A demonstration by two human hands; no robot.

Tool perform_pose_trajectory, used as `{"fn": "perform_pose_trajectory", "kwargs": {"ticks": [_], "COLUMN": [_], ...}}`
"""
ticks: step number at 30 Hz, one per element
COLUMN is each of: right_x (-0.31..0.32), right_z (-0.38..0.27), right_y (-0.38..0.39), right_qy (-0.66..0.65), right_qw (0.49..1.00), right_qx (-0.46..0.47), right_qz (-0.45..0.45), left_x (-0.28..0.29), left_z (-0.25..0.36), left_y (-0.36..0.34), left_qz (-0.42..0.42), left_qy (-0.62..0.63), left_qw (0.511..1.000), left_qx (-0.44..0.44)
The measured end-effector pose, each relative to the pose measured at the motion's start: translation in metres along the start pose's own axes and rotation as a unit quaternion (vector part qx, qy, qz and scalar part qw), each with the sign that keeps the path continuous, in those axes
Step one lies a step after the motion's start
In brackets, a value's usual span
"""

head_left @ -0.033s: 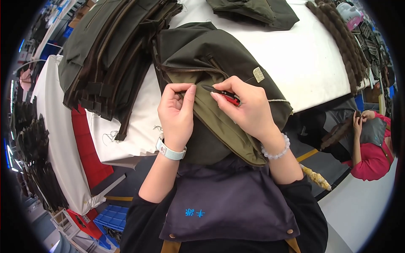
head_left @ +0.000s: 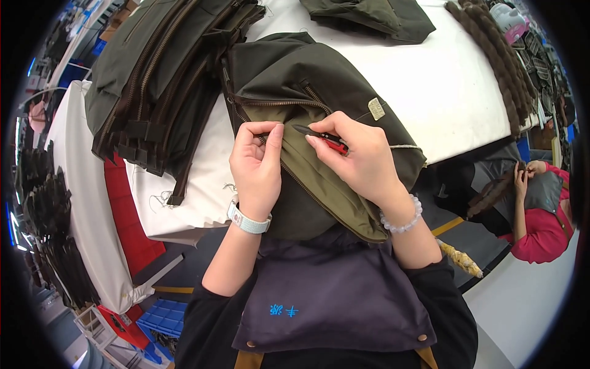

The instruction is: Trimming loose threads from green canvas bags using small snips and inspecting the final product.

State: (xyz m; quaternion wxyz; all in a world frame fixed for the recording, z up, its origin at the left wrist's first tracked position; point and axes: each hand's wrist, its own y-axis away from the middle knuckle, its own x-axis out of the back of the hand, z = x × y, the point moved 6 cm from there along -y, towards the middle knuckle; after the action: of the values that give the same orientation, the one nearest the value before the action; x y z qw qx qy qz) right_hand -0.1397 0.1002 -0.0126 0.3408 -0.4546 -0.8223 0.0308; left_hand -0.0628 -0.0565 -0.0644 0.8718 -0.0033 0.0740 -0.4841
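Note:
A dark olive zippered piece that looks like a bag (head_left: pixel 283 71) lies before me, its zip open on a lighter green lining (head_left: pixel 307 166). Over the opening, my left hand (head_left: pixel 258 160) is closed in a pinch of thumb and forefinger; anything between the fingertips is too fine to make out. Just right of it, my right hand (head_left: pixel 359 154) grips small thread snips (head_left: pixel 334 144) with black and red handles. Their dark tip points at the left fingertips, a small gap apart. A pale label (head_left: pixel 376 109) shows on the bag's right side.
Several similar dark olive zippered pieces (head_left: pixel 147 80) are stacked at the left, with another folded piece (head_left: pixel 375 18) at the back. Brown furry strips (head_left: pixel 491 55) line the white table's (head_left: pixel 442 80) right edge. A co-worker in a pink top (head_left: pixel 544 230) handles brown fur at the right.
My right hand and the snips have shifted very slightly left. My left hand and the bag look the same.

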Motion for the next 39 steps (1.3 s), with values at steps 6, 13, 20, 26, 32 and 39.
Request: {"fn": "perform_pose_trajectory", "kwargs": {"ticks": [6,13,20,26,32,39], "right_x": [-0.005,-0.008,-0.011,-0.011,-0.012,-0.013], "right_z": [-0.008,-0.009,-0.008,-0.008,-0.008,-0.009], "right_y": [-0.003,-0.004,-0.004,-0.004,-0.004,-0.006], "right_qy": [0.073,0.111,0.118,0.128,0.130,0.149], "right_qw": [0.997,0.993,0.992,0.991,0.990,0.987], "right_qx": [0.019,0.028,0.031,0.030,0.031,0.024], "right_qz": [-0.018,-0.027,-0.027,-0.033,-0.037,-0.048], "left_x": [0.005,-0.001,-0.001,-0.001,0.002,0.001], "left_z": [-0.002,0.004,0.004,-0.001,-0.002,-0.004], "left_y": [0.001,0.002,0.001,-0.002,-0.002,-0.004], "left_qz": [0.004,-0.038,-0.066,-0.031,-0.018,-0.034], "left_qy": [-0.008,0.031,0.037,-0.008,-0.032,0.009], "left_qw": [1.000,0.998,0.996,0.999,0.998,0.999], "left_qx": [0.008,0.051,0.043,0.044,0.042,0.029]}}
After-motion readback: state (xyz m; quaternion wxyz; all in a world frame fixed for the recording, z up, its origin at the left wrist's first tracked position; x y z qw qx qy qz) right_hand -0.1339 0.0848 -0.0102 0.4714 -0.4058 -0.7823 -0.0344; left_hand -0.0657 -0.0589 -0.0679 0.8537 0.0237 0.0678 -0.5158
